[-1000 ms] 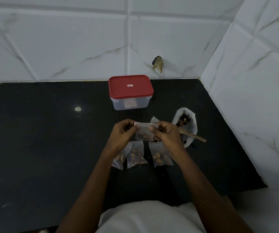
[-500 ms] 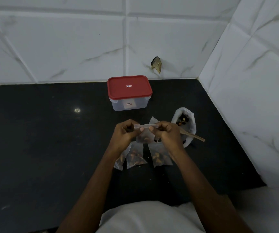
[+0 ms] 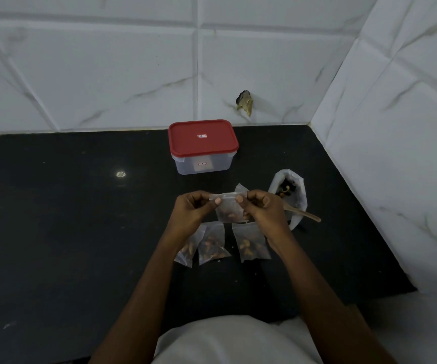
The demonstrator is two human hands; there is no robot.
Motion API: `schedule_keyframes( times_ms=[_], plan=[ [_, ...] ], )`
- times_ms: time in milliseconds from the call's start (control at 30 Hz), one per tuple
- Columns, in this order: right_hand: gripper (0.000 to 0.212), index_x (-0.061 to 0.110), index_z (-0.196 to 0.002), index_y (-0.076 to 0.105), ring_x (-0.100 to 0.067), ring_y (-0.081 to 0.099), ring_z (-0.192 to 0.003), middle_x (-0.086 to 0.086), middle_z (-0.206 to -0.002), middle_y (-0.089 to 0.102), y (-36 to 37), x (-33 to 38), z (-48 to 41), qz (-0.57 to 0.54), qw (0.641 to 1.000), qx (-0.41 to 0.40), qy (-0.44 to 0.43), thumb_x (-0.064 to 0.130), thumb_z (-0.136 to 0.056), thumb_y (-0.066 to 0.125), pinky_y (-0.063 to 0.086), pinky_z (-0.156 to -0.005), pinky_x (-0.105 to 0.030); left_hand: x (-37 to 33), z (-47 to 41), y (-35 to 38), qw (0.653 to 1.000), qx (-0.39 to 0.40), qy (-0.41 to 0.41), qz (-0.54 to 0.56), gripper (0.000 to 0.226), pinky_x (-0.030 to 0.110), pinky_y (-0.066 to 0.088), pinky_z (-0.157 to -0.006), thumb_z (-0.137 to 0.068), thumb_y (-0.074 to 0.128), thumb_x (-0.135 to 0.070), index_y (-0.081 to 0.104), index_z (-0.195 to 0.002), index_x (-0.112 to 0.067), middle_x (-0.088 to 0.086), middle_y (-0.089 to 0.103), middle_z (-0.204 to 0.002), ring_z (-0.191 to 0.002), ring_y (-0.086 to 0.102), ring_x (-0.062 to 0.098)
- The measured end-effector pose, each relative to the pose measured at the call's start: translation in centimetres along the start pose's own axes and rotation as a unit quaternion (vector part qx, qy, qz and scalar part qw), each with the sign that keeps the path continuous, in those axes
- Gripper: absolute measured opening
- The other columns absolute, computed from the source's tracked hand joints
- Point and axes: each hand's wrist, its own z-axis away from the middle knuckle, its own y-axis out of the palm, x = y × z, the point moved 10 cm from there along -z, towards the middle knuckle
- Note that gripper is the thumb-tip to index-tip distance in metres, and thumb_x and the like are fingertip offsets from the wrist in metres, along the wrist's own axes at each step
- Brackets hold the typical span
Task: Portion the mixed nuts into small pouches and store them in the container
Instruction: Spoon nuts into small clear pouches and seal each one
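Note:
A small clear pouch [image 3: 229,210] with nuts in its bottom hangs above the counter. My left hand [image 3: 192,211] pinches its top strip at the left end, and my right hand [image 3: 260,210] pinches the same strip at the right end. Three filled pouches lie flat below my hands: one partly under my left wrist [image 3: 185,252], one in the middle [image 3: 212,245], one on the right [image 3: 251,245]. The clear container [image 3: 202,164] stands behind, its red lid [image 3: 202,137] on. A larger open bag of mixed nuts [image 3: 289,191] sits to the right with a wooden spoon [image 3: 304,214] in it.
The black counter [image 3: 67,219] ends at white tiled walls behind [image 3: 133,61] and on the right [image 3: 396,153]. Another empty pouch corner [image 3: 240,188] peeks out behind the held one. A small bright spot [image 3: 120,174] lies on the counter to the left.
The thumbs have slid apart along the pouch's top strip, the right one now nearer its right end. The held pouch stays at about the same height.

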Motion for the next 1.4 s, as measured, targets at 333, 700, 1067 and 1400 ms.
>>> schedule_keyframes(
  times_ms=[333,700,1067,1400],
  plan=[
    [0.011,0.023,-0.081,0.07,-0.013,0.064,-0.062,-0.005,-0.072,0.07,0.1,-0.3,-0.2,0.004,1.0,-0.005,-0.002,0.016,-0.089,0.07,0.055,-0.06,-0.024,0.0,-0.2,-0.2,0.999,-0.013,0.004,-0.034,0.009,0.027,0.056,-0.083,-0.09,0.065,-0.012,0.07,-0.098,-0.009,0.005,0.073,-0.1,-0.097,0.07,0.016],
    [0.013,0.016,-0.079,0.067,-0.015,0.063,-0.067,-0.003,-0.076,0.068,0.2,-0.5,-0.7,0.073,0.997,-0.029,-0.019,0.008,-0.089,0.068,0.054,-0.063,-0.03,-0.1,-0.3,0.2,0.998,0.017,0.005,-0.059,0.009,0.037,0.055,-0.09,-0.092,0.063,-0.014,0.069,-0.098,-0.012,0.006,0.072,-0.102,-0.098,0.069,0.018],
    [0.003,0.013,-0.084,0.072,-0.001,0.063,-0.067,0.004,-0.079,0.068,1.1,0.2,-0.6,0.055,0.997,-0.013,-0.056,0.013,-0.087,0.073,0.05,-0.059,-0.017,-0.9,-0.3,0.4,0.996,0.016,0.033,-0.081,0.008,0.044,0.057,-0.082,-0.092,0.063,-0.013,0.068,-0.095,-0.008,0.013,0.069,-0.098,-0.092,0.068,0.027],
    [0.003,0.013,-0.087,0.071,-0.014,0.066,-0.069,-0.001,-0.08,0.07,0.3,0.1,-0.5,0.063,0.996,-0.02,-0.054,0.016,-0.089,0.071,0.054,-0.061,-0.027,-1.5,-0.2,0.8,0.995,0.022,0.055,-0.079,0.013,0.026,0.057,-0.074,-0.089,0.068,-0.01,0.07,-0.099,-0.002,0.008,0.071,-0.097,-0.09,0.07,0.018]
  ],
)
